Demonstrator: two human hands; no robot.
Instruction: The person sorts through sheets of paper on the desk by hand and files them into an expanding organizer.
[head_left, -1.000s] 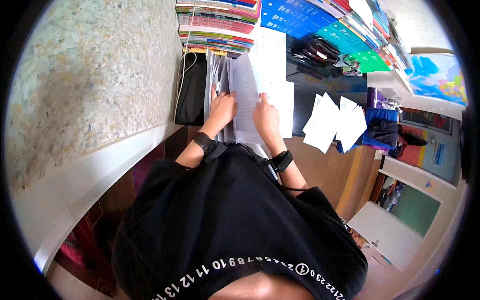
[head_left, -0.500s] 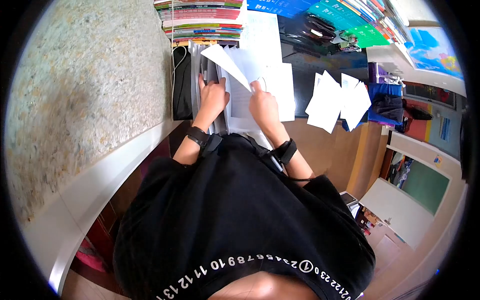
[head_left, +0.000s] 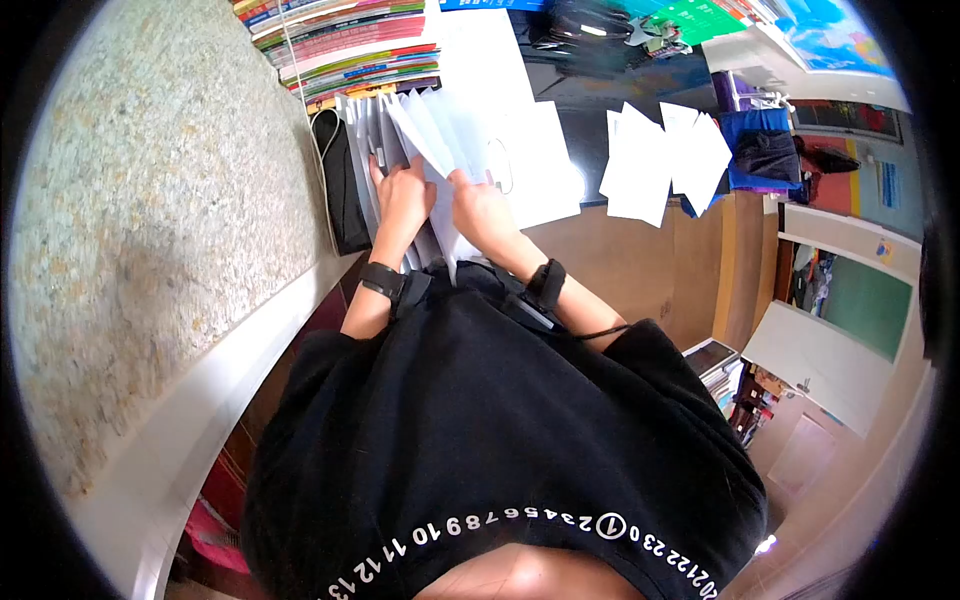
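Observation:
A file of white papers (head_left: 455, 130) with several upright, fanned sheets lies against the front of my body. My left hand (head_left: 403, 198) reaches in among the sheets on the left side, its index finger stretched out and the others bent over the paper. To its right, my right hand (head_left: 482, 212) is closed, thumb and finger pinching the edge of a raised white sheet (head_left: 420, 135). Flat white paper (head_left: 540, 160) lies to the right, beside the file. Both wrists wear black bands.
Stacked books (head_left: 365, 50) stand beyond the file. A black case (head_left: 342, 190) and a white cable are at its left, near the speckled wall (head_left: 160, 220). Loose white sheets (head_left: 637, 165) lie at the right edge of the dark desk (head_left: 580, 85). A blue bag hangs farther right.
The view has shifted, so the desk things appear farther left and higher. My right hand has lifted a sheet and brought it leftward, towards my left hand, which stays among the papers.

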